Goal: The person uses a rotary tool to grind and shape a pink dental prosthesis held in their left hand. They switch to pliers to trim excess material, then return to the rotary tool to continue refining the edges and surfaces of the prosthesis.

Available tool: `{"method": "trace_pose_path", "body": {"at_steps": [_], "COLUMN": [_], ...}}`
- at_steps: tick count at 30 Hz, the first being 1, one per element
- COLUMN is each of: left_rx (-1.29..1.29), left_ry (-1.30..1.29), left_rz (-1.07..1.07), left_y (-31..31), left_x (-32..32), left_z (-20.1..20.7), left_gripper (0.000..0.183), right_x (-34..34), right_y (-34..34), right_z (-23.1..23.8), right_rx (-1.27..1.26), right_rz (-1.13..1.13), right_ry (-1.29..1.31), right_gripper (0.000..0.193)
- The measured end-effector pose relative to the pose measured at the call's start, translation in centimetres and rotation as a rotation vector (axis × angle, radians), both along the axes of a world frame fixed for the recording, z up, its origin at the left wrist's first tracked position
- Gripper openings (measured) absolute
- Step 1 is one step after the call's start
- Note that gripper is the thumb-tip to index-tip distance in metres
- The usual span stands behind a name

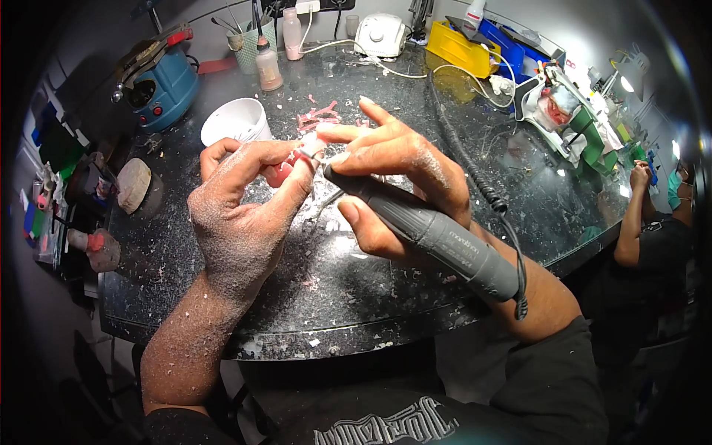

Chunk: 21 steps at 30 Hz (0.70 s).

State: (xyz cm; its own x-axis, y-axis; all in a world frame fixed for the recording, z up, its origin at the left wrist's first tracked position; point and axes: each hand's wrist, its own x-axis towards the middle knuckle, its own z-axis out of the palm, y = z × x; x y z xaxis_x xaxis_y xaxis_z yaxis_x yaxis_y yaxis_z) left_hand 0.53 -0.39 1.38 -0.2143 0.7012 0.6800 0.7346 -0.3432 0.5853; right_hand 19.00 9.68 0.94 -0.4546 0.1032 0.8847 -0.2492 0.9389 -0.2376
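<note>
My left hand, coated with pale dust, is closed on a small pink and whitish piece that looks like a denture. Its fingers cover much of it. My right hand grips a black rotary handpiece, whose coiled cord runs back over the table. The handpiece's tip meets the denture between the two hands; whether the bur touches it is hard to make out. Right fingertips rest close to the left ones.
Pink scraps and dust litter the dark tabletop. Behind my hands stand a white cup, a dropper bottle and a white control box. A blue machine stands left, a yellow bin back right. Another person sits at right.
</note>
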Motion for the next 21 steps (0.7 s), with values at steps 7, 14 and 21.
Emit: {"method": "trace_pose_path", "body": {"at_steps": [7,14,21], "left_rx": [-0.038,-0.066,-0.081], "left_ry": [-0.160,-0.329,-0.384], "left_rz": [-0.035,-0.113,-0.212], "left_y": [0.01,0.00,-0.05], "left_x": [0.23,0.44,0.64], "left_z": [-0.23,-0.42,-0.19], "left_gripper": [0.013,0.013,0.010], "right_x": [-0.06,-0.11,-0.13], "right_y": [0.03,0.04,0.22], "right_z": [-0.14,-0.14,-0.32], "right_rx": [-0.017,-0.014,-0.013], "right_rz": [-0.004,0.000,-0.003], "right_ry": [0.007,0.025,0.023], "right_gripper": [0.034,0.034,0.035]}}
